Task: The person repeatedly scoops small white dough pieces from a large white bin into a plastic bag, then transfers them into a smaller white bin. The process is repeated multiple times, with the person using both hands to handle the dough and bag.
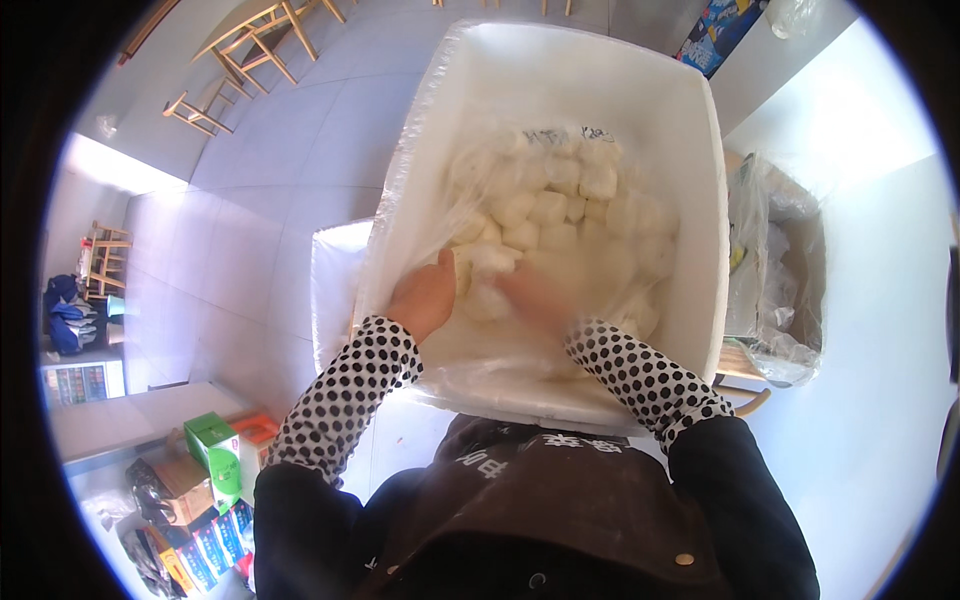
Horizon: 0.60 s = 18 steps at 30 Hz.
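Note:
A deep white foam box (716, 225) stands before me. Inside it lies a clear plastic bag (645, 214) that bears handwriting and holds many pale, rounded blocks (547, 208), which look like dough pieces or steamed buns. My left hand (424, 298) is at the box's left inner side, its fingers curled on the bag's plastic and thumb pointing away from me. My right hand (540, 300) is over the near part of the blocks, blurred by motion. Its fingertips are close to a whitish piece (495, 262); whether they grip it is unclear. Both forearms wear dotted sleeves.
Partly under the box's left side, another white foam box (337, 292) shows. On the right, an open carton (795, 300) lined with plastic stands on a wooden stool or chair (739, 364). A green carton (214, 457) and other boxes lie lower left; wooden chairs (255, 56) stand upper left.

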Each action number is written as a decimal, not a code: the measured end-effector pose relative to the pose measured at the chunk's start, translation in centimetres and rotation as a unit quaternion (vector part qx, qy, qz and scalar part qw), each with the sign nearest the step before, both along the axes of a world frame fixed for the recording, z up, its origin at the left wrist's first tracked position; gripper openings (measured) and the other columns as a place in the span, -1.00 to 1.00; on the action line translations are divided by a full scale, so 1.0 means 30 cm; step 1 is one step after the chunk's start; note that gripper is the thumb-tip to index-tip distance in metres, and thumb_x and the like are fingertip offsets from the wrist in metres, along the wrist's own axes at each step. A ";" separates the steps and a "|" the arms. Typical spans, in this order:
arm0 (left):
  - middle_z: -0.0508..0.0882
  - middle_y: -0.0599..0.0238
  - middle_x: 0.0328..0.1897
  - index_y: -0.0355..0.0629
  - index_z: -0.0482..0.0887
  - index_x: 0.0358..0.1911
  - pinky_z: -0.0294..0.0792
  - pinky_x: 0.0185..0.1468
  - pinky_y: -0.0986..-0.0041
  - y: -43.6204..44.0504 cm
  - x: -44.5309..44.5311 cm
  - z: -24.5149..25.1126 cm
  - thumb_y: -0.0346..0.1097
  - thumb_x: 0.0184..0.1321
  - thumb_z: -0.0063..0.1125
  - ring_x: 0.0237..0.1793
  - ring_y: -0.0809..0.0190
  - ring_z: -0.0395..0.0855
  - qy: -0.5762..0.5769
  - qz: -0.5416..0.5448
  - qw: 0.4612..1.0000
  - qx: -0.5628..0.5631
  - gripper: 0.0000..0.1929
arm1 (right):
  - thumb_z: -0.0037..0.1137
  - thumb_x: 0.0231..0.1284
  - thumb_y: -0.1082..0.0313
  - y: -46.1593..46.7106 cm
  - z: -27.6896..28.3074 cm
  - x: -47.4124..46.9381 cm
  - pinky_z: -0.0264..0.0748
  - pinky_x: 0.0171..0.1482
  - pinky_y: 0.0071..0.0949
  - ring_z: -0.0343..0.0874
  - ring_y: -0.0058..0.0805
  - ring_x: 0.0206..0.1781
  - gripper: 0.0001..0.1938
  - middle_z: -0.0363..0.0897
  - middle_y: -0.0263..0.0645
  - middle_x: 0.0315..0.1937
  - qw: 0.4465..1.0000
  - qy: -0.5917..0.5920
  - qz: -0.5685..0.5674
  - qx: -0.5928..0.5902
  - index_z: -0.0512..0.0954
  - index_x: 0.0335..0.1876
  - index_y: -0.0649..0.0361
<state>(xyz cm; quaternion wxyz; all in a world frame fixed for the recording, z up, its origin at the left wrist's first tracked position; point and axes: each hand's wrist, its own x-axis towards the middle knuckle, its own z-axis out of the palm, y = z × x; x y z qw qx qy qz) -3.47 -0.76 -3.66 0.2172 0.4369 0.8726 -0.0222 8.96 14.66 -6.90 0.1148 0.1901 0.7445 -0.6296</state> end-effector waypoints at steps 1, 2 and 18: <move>0.70 -0.15 -0.28 -0.42 0.49 -0.11 0.52 -0.15 0.12 0.004 -0.009 -0.019 -0.40 0.11 0.16 -0.20 -0.13 0.70 0.017 -0.006 1.000 0.014 -0.70 | 0.08 0.25 0.25 -0.010 -0.026 0.007 0.42 0.09 -0.20 0.50 -0.14 0.01 -0.54 0.48 -0.02 -0.04 1.000 0.000 -0.026 -0.013 0.38 0.27 0.05; 0.71 -0.12 -0.27 -0.40 0.54 -0.16 0.52 -0.15 0.13 0.008 -0.016 -0.041 -0.39 0.10 0.16 -0.19 -0.13 0.70 0.034 -0.011 0.999 0.028 -0.73 | 0.10 0.23 0.23 -0.010 -0.047 0.017 0.42 0.09 -0.19 0.49 -0.13 0.02 -0.53 0.47 -0.02 -0.03 0.999 0.023 -0.033 -0.022 0.38 0.27 0.05; 0.62 0.39 -0.16 -0.24 0.61 -0.19 0.41 0.08 0.50 0.114 0.055 0.276 -0.41 0.15 0.24 -0.09 0.39 0.56 -0.567 0.193 0.682 0.419 -0.83 | -0.04 0.36 -0.13 0.223 0.159 0.119 0.50 0.20 -0.05 0.50 -0.22 0.20 -0.49 0.41 -0.22 0.19 0.801 0.121 -0.196 -0.552 0.26 0.30 -0.08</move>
